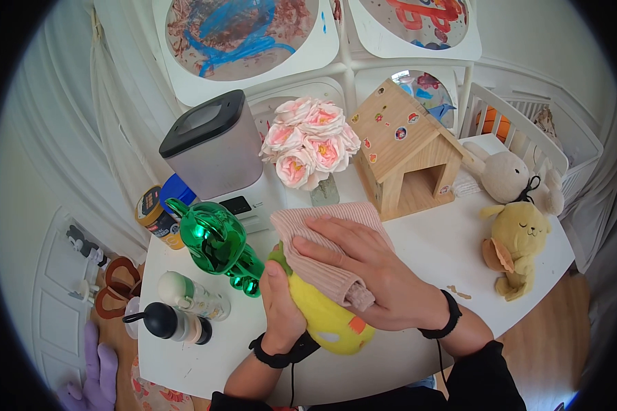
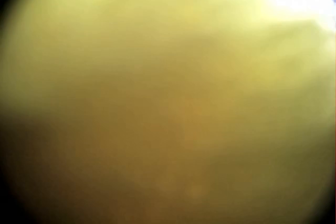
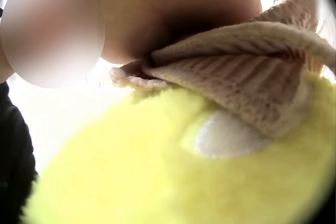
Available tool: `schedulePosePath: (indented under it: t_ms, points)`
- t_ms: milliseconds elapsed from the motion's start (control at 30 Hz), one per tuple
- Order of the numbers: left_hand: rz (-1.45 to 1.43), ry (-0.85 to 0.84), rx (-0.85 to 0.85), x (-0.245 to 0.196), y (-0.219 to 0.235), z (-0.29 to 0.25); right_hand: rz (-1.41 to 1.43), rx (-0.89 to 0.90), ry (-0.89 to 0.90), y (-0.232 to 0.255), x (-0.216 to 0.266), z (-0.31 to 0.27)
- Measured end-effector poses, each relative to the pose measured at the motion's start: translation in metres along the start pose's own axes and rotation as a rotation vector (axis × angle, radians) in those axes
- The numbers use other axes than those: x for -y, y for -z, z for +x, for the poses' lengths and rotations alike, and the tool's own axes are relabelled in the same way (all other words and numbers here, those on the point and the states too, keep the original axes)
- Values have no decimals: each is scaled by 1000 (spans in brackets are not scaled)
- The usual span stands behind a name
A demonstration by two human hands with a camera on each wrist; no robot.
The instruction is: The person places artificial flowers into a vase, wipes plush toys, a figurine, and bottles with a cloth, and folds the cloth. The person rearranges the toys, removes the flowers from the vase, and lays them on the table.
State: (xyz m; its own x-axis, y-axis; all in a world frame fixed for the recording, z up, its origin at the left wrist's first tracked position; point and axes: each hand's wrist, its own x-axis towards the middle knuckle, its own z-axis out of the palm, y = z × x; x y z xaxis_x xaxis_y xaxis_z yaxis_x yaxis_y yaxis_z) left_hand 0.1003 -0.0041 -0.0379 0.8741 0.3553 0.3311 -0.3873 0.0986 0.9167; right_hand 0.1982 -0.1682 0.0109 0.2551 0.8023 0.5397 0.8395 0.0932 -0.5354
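A yellow plush toy (image 1: 325, 316) with a green part and an orange patch is held over the table's front edge. The left hand (image 1: 281, 308) grips its left side, thumb up along the plush. A folded pink ribbed cloth (image 1: 322, 264) lies over the toy's upper side, and the right hand (image 1: 384, 277) presses flat on it, fingers extended. In the right wrist view the cloth (image 3: 236, 82) touches the yellow plush (image 3: 131, 155) beside a white patch. Yellow blur fills the left wrist view.
Behind the hands stand a green shiny figure (image 1: 216, 240), pink flowers (image 1: 312, 140), a grey-black appliance (image 1: 216, 147) and a wooden house (image 1: 404, 151). Bottles (image 1: 192, 298) stand at the left of the white table (image 1: 418, 240). Plush toys (image 1: 517, 233) sit at the right.
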Motion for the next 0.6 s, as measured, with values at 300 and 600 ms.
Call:
schedulePosePath:
  t_ms: [300,600]
  points:
    - [-1010,463,-66,-4,16,10,-165,166,246,-37,36,-12]
    - [-267,128,-249,27,25,-1,-135,92,138,-15,17,1]
